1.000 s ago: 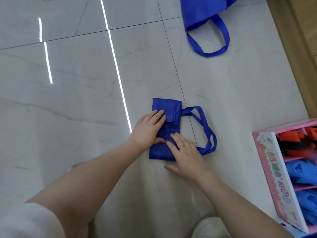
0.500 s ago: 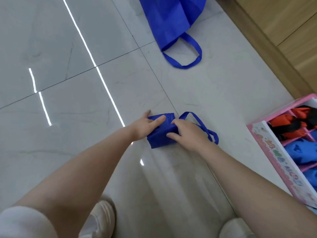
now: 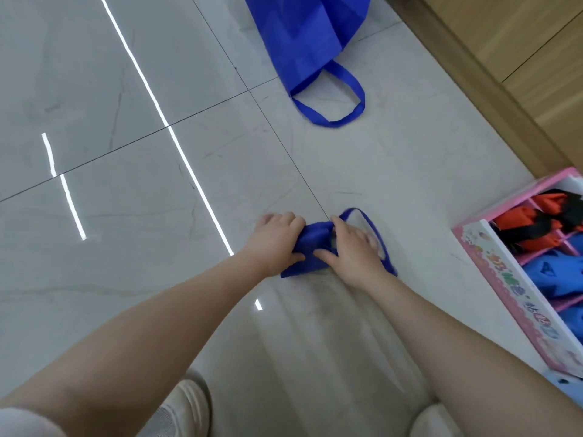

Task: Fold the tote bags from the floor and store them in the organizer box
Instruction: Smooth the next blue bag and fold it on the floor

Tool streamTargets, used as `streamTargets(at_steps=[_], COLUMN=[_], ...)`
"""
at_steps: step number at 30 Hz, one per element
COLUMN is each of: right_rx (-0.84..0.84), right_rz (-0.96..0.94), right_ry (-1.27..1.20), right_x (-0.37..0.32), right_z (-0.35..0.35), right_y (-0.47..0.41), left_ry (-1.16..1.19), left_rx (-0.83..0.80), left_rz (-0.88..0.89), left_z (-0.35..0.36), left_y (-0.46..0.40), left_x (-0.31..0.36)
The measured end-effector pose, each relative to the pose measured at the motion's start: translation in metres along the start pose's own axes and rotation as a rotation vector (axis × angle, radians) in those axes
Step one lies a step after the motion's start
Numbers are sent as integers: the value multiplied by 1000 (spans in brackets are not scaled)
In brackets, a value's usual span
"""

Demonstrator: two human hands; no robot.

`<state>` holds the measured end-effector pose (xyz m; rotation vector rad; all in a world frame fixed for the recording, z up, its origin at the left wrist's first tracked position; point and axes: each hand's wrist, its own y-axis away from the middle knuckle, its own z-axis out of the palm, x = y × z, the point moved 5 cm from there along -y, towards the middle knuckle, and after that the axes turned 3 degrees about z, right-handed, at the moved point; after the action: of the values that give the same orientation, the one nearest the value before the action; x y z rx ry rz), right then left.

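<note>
Down on the pale tiled floor [image 3: 410, 171], both hands grip a small folded blue tote bag [image 3: 310, 247]. The left hand [image 3: 276, 239] curls its fingers over the bundle's left end, thumb underneath; the right hand [image 3: 353, 247] clamps the right end, with the bag's handles [image 3: 378, 238] looping out blurred past its knuckles. Far beyond lies an unfolded blue tote bag [image 3: 306, 39], flat, handle toward the hands. At the right edge sits a pink organizer box [image 3: 504, 279], its compartments holding orange-and-black and blue folded bags.
</note>
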<state>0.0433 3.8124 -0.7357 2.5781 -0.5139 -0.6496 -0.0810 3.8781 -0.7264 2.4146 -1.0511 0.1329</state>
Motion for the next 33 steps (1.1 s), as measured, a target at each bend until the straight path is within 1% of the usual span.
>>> streamTargets(at_steps=[1, 2, 3, 4, 6, 8, 9, 10, 13, 15, 17, 19, 21, 23, 24, 25, 27, 30, 31, 33], right_rx=[8, 59, 144, 220, 345, 220, 96, 41, 24, -71, -107, -28, 104, 211, 216, 190, 69, -192, -263, -301], right_rz=[0, -23, -73, -139, -308, -370, -332, -306, -261, -234, -255, -308, -342, -347, -337, -314, -214, -4, 32, 68], right_ry=[30, 81, 179, 291, 378, 297, 214, 169, 74, 11, -3, 31, 76, 21, -67, -183, -362, -559, -571, -533], right_x=[2, 1, -2, -6, -19, -30, -35, -41, -59, -67, -73, -84, -95, -103, -104, -103, -95, -76, -70, -62], right_z=[-3, -9, -17, -25, -41, -55, -63, -74, -115, -133, -150, -176, -202, -221, -227, -229, -232, -229, -224, -215], right_y=[8, 18, 28, 37, 51, 58, 61, 65, 76, 84, 87, 92, 97, 105, 109, 112, 116, 118, 118, 118], left_ry=[20, 16, -14, -53, -114, -150, -166, -184, -227, -195, -142, -77, -62, -143, -180, -187, -172, -168, -158, -163], left_rx=[5, 5, 5, 6, 20, 56, 70, 86, 146, 151, 158, 187, 235, 309, 347, 366, 398, 453, 468, 520], left_rz=[42, 75, 106, 136, 193, 234, 244, 253, 260, 230, 198, 193, 220, 266, 283, 290, 302, 337, 360, 434], left_z=[0, 0, -2, -6, -24, -48, -62, -77, -122, -149, -169, -197, -223, -246, -253, -257, -256, -250, -248, -244], left_y=[8, 16, 23, 29, 40, 48, 53, 57, 70, 80, 87, 91, 94, 94, 94, 95, 97, 99, 99, 101], left_x=[7, 13, 17, 20, 25, 28, 29, 29, 33, 39, 47, 58, 68, 74, 74, 73, 69, 60, 58, 55])
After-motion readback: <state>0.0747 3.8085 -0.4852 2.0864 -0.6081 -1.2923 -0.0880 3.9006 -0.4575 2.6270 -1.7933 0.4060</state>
